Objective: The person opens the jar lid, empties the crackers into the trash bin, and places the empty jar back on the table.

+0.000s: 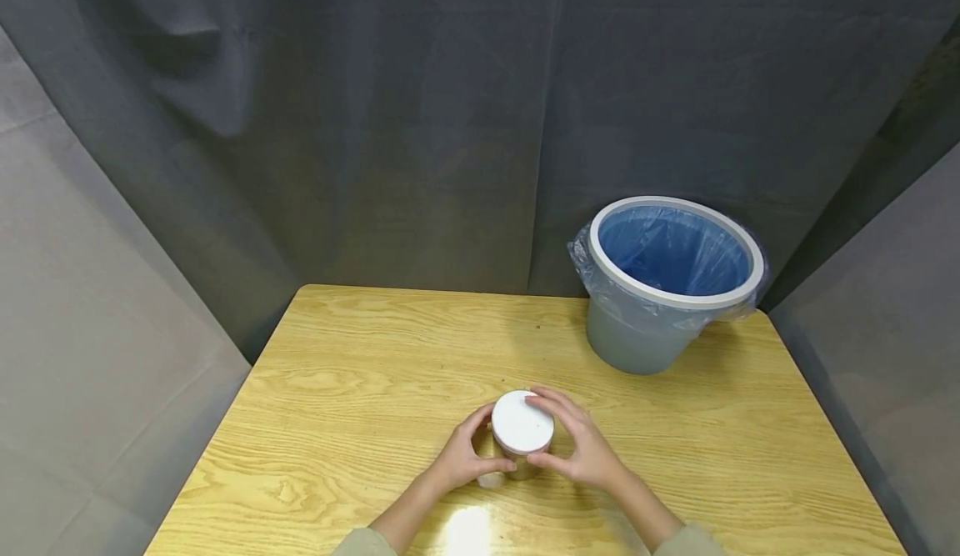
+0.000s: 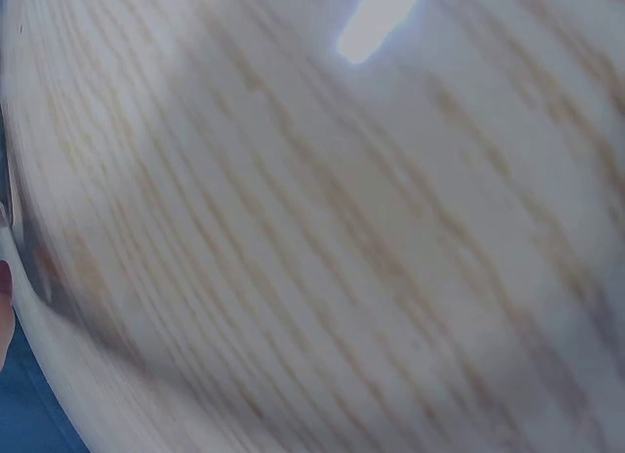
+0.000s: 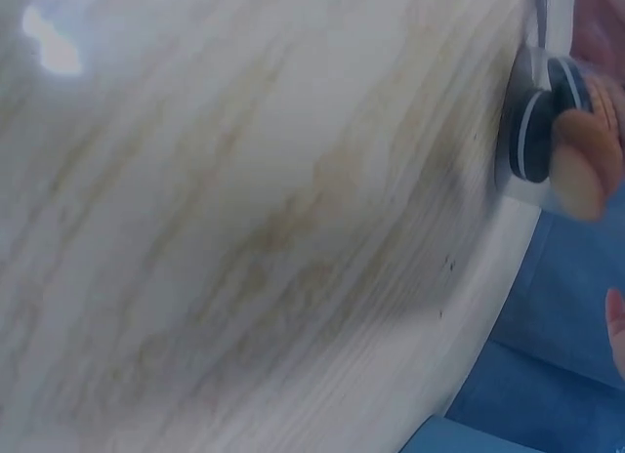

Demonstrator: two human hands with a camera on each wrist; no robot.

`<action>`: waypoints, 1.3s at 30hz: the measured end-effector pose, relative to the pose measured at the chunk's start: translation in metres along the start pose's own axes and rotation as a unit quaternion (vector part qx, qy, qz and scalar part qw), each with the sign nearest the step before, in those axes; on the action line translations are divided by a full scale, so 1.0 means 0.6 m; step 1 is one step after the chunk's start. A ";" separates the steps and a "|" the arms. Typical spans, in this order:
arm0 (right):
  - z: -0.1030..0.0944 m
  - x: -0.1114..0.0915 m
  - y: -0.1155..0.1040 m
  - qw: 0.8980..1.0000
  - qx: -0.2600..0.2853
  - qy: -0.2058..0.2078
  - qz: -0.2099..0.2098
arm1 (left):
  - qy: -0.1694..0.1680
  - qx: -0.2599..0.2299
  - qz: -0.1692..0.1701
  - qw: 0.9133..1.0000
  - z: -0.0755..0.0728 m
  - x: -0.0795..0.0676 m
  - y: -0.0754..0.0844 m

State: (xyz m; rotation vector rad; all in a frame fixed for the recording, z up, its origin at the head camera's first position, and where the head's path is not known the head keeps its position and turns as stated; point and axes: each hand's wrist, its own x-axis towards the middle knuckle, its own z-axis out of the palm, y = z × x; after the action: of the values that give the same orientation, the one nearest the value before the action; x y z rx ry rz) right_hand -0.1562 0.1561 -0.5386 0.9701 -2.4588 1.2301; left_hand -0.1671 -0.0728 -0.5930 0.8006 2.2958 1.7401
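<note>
A clear round jar (image 1: 522, 466) with a white lid (image 1: 522, 423) stands near the table's front, between both hands. My left hand (image 1: 460, 459) holds its left side, thumb in front and fingers toward the back. From the right, my right hand (image 1: 588, 449) grips it near the top, a finger over the lid's edge and the thumb at the front. The right wrist view shows the jar's contents: dark round biscuits (image 3: 535, 136) with a pale filling and orange-brown ones (image 3: 584, 165). Only a fingertip (image 2: 5, 316) appears at the left wrist view's edge.
A bin (image 1: 637, 339) lined with a clear bag, with a white rim, stands at the back right of the wooden table (image 1: 360, 373). Dark curtain (image 1: 420, 164) hangs behind the table. Grey panels (image 1: 90, 289) flank it on both sides.
</note>
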 end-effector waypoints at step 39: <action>0.019 -0.007 -0.003 0.999 -0.010 0.028 0.033 | -0.003 0.009 -0.023 1.000 -0.001 0.000 0.013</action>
State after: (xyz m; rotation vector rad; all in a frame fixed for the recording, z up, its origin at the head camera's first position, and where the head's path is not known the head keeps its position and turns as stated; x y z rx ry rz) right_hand -0.1506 0.1483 -0.5464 0.8439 -2.4738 1.2336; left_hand -0.1653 -0.0720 -0.5856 0.7496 2.3109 1.6990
